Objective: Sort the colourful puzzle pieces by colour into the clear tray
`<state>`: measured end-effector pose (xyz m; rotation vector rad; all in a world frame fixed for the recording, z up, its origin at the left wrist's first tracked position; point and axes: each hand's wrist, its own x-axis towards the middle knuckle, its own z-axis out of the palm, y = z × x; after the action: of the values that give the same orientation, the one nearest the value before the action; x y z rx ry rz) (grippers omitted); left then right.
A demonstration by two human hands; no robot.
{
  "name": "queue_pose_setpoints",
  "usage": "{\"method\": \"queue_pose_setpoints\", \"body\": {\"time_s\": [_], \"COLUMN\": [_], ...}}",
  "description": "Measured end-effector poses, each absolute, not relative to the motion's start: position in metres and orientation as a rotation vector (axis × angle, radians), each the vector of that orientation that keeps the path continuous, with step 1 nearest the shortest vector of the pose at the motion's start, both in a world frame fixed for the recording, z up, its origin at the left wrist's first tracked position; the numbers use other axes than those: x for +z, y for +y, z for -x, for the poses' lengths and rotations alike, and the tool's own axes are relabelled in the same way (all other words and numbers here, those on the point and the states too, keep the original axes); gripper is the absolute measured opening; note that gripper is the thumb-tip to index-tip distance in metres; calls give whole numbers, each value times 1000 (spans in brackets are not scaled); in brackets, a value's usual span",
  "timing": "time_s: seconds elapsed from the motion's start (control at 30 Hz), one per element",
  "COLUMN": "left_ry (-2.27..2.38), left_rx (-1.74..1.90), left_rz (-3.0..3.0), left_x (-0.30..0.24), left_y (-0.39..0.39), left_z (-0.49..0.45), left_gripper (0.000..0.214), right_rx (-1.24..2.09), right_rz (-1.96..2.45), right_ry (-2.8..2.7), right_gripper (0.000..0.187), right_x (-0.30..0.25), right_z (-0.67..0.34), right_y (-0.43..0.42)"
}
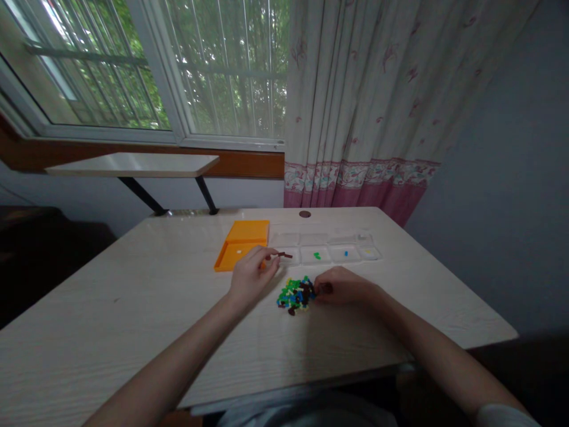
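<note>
My left hand is over the left end of a clear plastic compartment box. Its thumb and fingers are pinched at small brown toy bricks, some of which show past the fingertips over the leftmost compartment. My right hand is curled at the right edge of a mixed pile of tiny bricks in green, blue, brown, yellow and white. Dark brown bricks show in its fingers. Green bricks, a blue brick and a yellowish piece lie in separate compartments.
An orange case stands open at the left of the clear box, with a white piece inside. A raised shelf on black legs is at the back left. Behind the table are a window and a curtain.
</note>
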<state>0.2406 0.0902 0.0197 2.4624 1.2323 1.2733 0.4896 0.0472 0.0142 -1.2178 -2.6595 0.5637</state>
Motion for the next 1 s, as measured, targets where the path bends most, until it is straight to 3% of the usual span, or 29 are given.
{"method": "queue_pose_setpoints", "body": {"time_s": [0.27, 0.53, 0.8, 1.0], "left_ry": [1692, 1801, 1249, 703], "left_rx": [901, 694, 654, 489], "left_rz": [-2454, -2477, -2825, -3050], "left_x": [9, 9, 11, 11], "left_y": [104, 106, 91, 77], "left_z": [-241, -239, -246, -255], "left_gripper": [22, 33, 30, 25], "right_rx": [577, 616, 819, 656], "right_rz": [1186, 1153, 1179, 1215], "right_ry": [-2656, -2606, -2434, -2379], "right_gripper": [15, 12, 16, 17], "right_x": [17, 15, 11, 11], "right_z": [-489, -489, -489, -486], "right_y": [45, 45, 47, 48]}}
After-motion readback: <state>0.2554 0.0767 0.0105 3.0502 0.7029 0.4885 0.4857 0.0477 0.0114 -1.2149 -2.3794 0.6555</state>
